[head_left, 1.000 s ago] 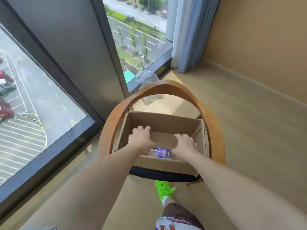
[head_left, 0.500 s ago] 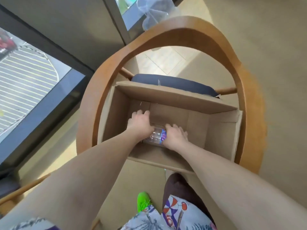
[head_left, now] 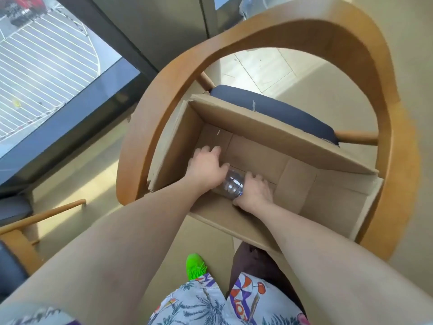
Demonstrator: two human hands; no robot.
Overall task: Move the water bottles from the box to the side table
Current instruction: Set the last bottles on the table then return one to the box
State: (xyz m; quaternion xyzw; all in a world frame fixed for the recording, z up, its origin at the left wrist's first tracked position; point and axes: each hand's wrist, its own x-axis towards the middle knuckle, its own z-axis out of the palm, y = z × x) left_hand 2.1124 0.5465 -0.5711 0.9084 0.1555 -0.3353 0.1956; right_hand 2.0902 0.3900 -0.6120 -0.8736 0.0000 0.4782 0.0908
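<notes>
An open cardboard box (head_left: 311, 193) sits on the dark seat of a wooden armchair. Both my hands reach down into it. My right hand (head_left: 254, 194) grips a clear plastic water bottle (head_left: 230, 185) lying at the box's bottom; only its clear end shows between my hands. My left hand (head_left: 206, 165) is curled around something beside it, and what it holds is hidden under the hand. The rest of the box floor that I can see is bare cardboard. No side table is in view.
The armchair's curved wooden back and arms (head_left: 365, 73) ring the box. A second wooden chair (head_left: 21, 233) stands at the left edge. A floor-to-ceiling window (head_left: 46, 73) runs along the left. My legs and a green shoe (head_left: 195, 268) are below the box.
The camera has moved over the box and tilted down, so I now look into it from above. My hands have sunk deeper inside, and my right hand has closed round the bottle.
</notes>
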